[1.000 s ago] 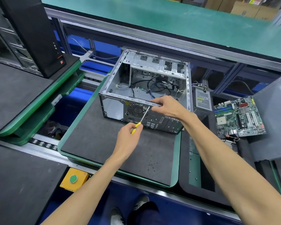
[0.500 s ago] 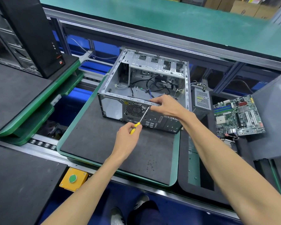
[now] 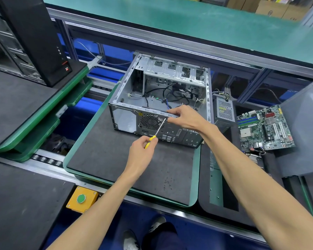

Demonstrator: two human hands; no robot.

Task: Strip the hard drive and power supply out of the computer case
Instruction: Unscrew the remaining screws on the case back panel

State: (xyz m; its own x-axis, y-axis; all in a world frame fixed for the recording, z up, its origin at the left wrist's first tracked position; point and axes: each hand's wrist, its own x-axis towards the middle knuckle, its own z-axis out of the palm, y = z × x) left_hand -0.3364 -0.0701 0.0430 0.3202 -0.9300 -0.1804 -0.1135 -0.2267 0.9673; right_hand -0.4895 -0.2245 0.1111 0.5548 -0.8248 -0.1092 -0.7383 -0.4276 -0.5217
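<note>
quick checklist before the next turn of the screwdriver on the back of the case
1. Left hand grips the yellow-handled screwdriver: ok.
2. Tip seated in a screw beside the fan grille: cannot tell, the right hand's fingers hide the spot.
3. Right hand holds the computer case by its top rear rail: ok.
4. Case flat on the dark mat: ok.
5. Loose cables away from the tool: ok.
6. Power supply out of the case: ok, it sits outside, to the right.

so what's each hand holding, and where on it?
Left hand grips the screwdriver by its yellow handle; right hand holds the computer case at its top rear edge.
</note>
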